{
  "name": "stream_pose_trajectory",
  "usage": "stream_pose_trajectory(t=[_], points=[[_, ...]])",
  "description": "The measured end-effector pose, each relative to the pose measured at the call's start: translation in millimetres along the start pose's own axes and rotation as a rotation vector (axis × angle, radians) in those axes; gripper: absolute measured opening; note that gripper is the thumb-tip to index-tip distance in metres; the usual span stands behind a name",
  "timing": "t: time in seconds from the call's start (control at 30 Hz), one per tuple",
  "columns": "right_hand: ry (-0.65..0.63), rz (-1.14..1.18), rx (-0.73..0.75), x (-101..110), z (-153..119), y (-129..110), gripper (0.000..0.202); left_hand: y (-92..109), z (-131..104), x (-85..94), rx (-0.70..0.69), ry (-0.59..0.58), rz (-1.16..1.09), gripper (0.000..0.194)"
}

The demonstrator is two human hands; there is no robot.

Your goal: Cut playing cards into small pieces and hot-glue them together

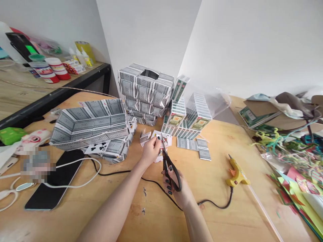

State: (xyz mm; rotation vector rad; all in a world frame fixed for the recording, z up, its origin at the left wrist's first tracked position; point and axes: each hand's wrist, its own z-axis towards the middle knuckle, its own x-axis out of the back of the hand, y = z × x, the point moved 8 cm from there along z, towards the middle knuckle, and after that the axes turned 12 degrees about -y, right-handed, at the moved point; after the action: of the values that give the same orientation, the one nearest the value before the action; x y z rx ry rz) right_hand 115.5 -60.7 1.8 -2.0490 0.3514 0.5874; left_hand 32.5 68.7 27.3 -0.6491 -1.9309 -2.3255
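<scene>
My right hand (174,183) is closed round the black handles of a pair of scissors (165,158), whose blades point away from me. Just ahead, my left hand (151,149) pinches a playing card (165,138) with a face figure on it, and the blades lie against that card. More cards lie beneath and behind my left hand, including a folded card (145,137). To the right, several face-down cards (188,144) rest on the table. An open box made of cards (91,124) sits to the left, with a taller card-built box (146,89) behind.
Stacked card packs (199,111) stand behind the hands. A yellow glue gun (236,173) lies to the right, its black cord running under my arms. A black phone (57,181) and white cables are at left. Coloured paper (300,195) and craft scraps crowd the right edge.
</scene>
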Motion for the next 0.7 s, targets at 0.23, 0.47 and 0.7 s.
stream_pose_trajectory(t=[0.23,0.47,0.7], points=[[0.012,-0.058,-0.016,1.7,-3.5,-1.6,0.050,-1.8,0.3,-2.7,0.014,-0.013,-0.006,0.028],[0.007,-0.039,-0.005,2.9,-2.6,0.5,0.048,-6.8,0.1,-4.8,0.041,-0.005,-0.075,0.028],[0.026,-0.077,0.006,1.5,-2.0,-4.4,0.046,-14.7,1.0,-6.9,0.066,-0.010,-0.111,0.027]])
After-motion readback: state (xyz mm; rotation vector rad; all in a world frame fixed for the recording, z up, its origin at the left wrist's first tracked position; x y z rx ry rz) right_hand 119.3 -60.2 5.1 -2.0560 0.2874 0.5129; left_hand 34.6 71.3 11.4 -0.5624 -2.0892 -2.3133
